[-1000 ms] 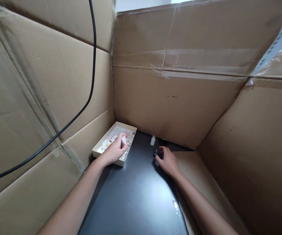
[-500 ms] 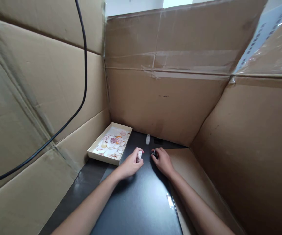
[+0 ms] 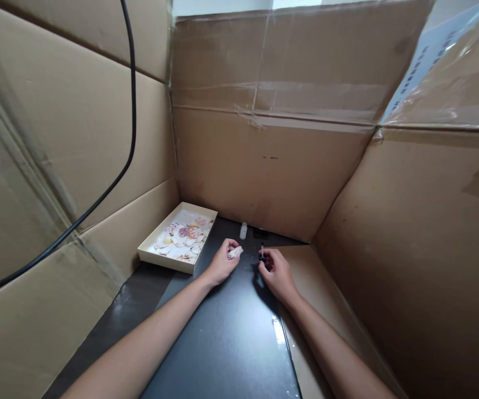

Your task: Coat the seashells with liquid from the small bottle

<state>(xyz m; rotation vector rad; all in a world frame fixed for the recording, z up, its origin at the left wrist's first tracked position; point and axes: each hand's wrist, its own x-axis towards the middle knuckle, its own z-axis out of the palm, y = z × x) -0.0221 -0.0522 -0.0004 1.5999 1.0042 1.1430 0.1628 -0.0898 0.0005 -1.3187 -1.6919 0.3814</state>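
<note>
Cardboard walls (image 3: 239, 172) | tray (image 3: 166, 264), bottle (image 3: 243, 231) | left hand (image 3: 221, 266) pinches lump (image 3: 235, 252) | right hand (image 3: 279, 275) pinches black object (image 3: 262, 256)

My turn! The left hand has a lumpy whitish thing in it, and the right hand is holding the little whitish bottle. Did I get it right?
Not the bottle part: the head view shows the right hand holding a small black thing. The little whitish bottle is on the dark tabletop, apart from both hands.

Pale wall strip (image 3: 425, 64) — lettering illegible.
</note>
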